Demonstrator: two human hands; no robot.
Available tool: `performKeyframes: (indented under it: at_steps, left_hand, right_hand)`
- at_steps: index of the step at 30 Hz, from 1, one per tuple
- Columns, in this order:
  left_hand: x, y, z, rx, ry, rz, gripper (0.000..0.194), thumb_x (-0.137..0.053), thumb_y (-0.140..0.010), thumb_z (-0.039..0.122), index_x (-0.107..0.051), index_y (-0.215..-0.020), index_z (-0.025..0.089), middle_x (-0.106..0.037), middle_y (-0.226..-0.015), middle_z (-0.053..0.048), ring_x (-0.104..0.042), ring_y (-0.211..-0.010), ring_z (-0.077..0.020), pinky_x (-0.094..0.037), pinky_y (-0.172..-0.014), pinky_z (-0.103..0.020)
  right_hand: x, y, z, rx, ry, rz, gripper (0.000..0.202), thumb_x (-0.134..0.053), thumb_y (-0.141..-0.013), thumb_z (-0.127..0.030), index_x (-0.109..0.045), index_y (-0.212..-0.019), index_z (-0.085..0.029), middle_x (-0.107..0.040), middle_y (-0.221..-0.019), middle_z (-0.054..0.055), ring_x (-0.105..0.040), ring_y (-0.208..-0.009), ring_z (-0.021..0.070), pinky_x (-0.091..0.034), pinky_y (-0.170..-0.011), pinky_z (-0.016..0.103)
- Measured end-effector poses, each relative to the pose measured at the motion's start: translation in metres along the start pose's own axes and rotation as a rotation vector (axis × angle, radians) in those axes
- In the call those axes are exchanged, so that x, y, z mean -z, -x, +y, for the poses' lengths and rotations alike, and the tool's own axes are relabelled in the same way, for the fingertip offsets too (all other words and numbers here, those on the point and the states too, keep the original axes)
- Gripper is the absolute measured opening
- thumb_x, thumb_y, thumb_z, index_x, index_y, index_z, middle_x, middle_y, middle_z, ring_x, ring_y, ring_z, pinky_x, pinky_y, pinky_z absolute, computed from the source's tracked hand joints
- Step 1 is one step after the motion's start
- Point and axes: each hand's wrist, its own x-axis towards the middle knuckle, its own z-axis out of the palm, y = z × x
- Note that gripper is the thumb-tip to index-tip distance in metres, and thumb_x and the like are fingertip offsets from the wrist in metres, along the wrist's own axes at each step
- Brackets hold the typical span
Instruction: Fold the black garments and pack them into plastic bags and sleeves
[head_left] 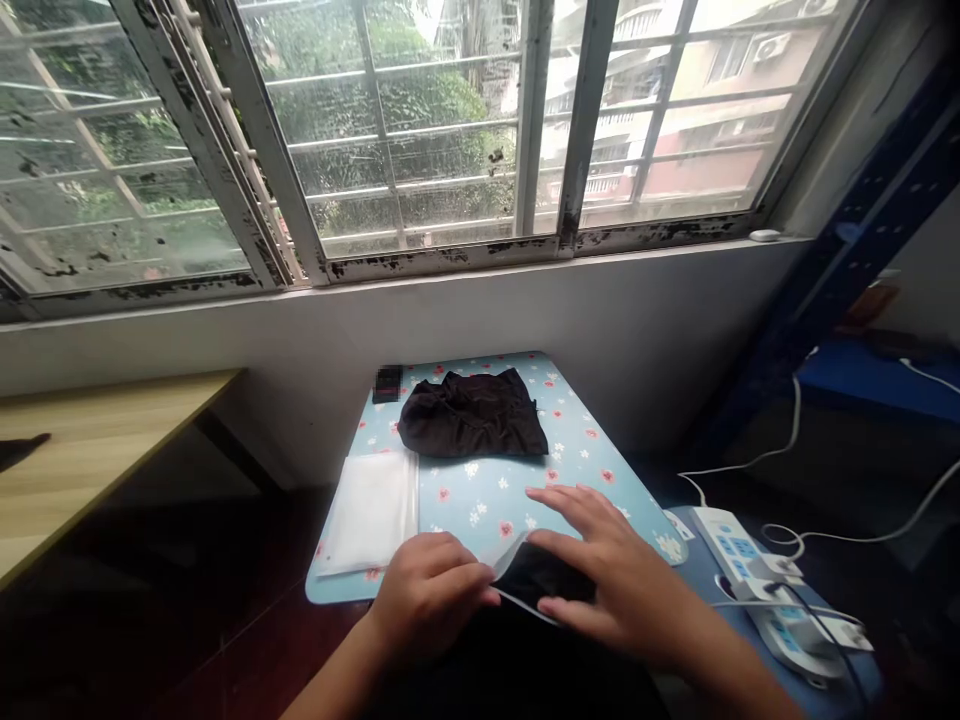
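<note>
At the near edge of the small table, my left hand [437, 590] is closed, its thumb and fingers pinching the corner of a clear plastic bag [510, 552]. Inside or just under the clear film shows a folded black cloth [551, 575]. My right hand [607, 570] lies against the bag's right part, fingers stretched out and thumb apart, with the black cloth showing between thumb and forefinger. Farther back on the table lies a crumpled black garment [476, 415]. To the left rests a stack of clear plastic bags [373, 510].
The table [577, 450] has a light blue floral top. A small dark object [388, 384], pixelated, sits at its far left corner. On the right, power strips [750, 560] with plugs and white cables rest on a blue surface. A wooden desk [112, 430] stands left, below the windows.
</note>
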Motion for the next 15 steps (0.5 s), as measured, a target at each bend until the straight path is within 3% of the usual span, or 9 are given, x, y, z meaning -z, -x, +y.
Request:
performKeyframes:
  at_steps: [3, 5, 7, 10, 12, 15]
  left_hand:
    - [-0.008, 0.000, 0.003, -0.008, 0.052, 0.010, 0.012, -0.071, -0.095, 0.023, -0.070, -0.106, 0.018, -0.073, -0.078, -0.005, -0.063, -0.068, -0.0177, -0.048, -0.064, -0.030]
    - [-0.011, 0.001, 0.004, 0.044, 0.124, 0.018, 0.016, -0.072, -0.094, 0.022, -0.070, -0.109, 0.020, -0.075, -0.087, -0.006, -0.067, -0.077, -0.0195, -0.052, -0.072, -0.031]
    - [-0.012, 0.001, 0.005, 0.156, 0.224, -0.009, 0.035, -0.076, -0.090, 0.027, -0.066, -0.124, 0.023, -0.075, -0.107, -0.010, -0.069, -0.096, -0.0238, -0.055, -0.085, -0.035]
    - [-0.012, 0.000, 0.007, 0.279, 0.370, -0.129, 0.053, -0.069, -0.095, 0.031, -0.055, -0.145, 0.027, -0.070, -0.129, -0.012, -0.068, -0.114, -0.0268, -0.053, -0.099, -0.037]
    - [-0.012, -0.001, 0.009, 0.355, 0.426, -0.204, 0.040, -0.056, -0.102, 0.028, -0.060, -0.142, 0.027, -0.074, -0.123, -0.010, -0.071, -0.108, -0.0247, -0.054, -0.096, -0.034]
    - [-0.013, 0.002, 0.005, 0.509, 0.433, -0.215, 0.033, -0.046, -0.106, 0.030, -0.074, -0.124, 0.024, -0.079, -0.103, -0.008, -0.074, -0.092, -0.0227, -0.056, -0.085, -0.031]
  right_hand:
    - [-0.012, -0.008, -0.003, 0.007, 0.002, -0.041, 0.051, -0.079, -0.074, -0.040, -0.072, -0.122, -0.026, -0.051, -0.155, 0.009, -0.044, -0.141, 0.0420, -0.024, -0.119, 0.069]
    - [-0.020, -0.011, -0.004, 0.044, -0.013, -0.015, 0.036, -0.076, -0.075, -0.032, -0.075, -0.111, -0.026, -0.060, -0.146, 0.007, -0.049, -0.136, 0.0404, -0.026, -0.118, 0.068]
    - [-0.023, -0.010, -0.004, 0.097, -0.050, 0.058, 0.030, -0.072, -0.077, -0.025, -0.075, -0.107, -0.027, -0.068, -0.134, 0.005, -0.057, -0.127, 0.0364, -0.033, -0.115, 0.065]
    - [-0.018, -0.006, -0.004, 0.186, -0.184, 0.250, 0.036, -0.066, -0.081, -0.019, -0.071, -0.116, -0.027, -0.072, -0.124, 0.006, -0.065, -0.114, 0.0300, -0.044, -0.109, 0.055]
    - [-0.015, -0.001, -0.003, 0.156, -0.339, 0.421, 0.033, -0.063, -0.085, -0.019, -0.070, -0.117, -0.026, -0.073, -0.120, 0.008, -0.067, -0.110, 0.0280, -0.050, -0.103, 0.048]
    - [-0.013, 0.005, 0.001, -0.187, -0.688, 0.775, 0.020, -0.062, -0.093, -0.029, -0.071, -0.110, -0.025, -0.075, -0.103, 0.008, -0.071, -0.097, 0.0264, -0.059, -0.086, 0.042]
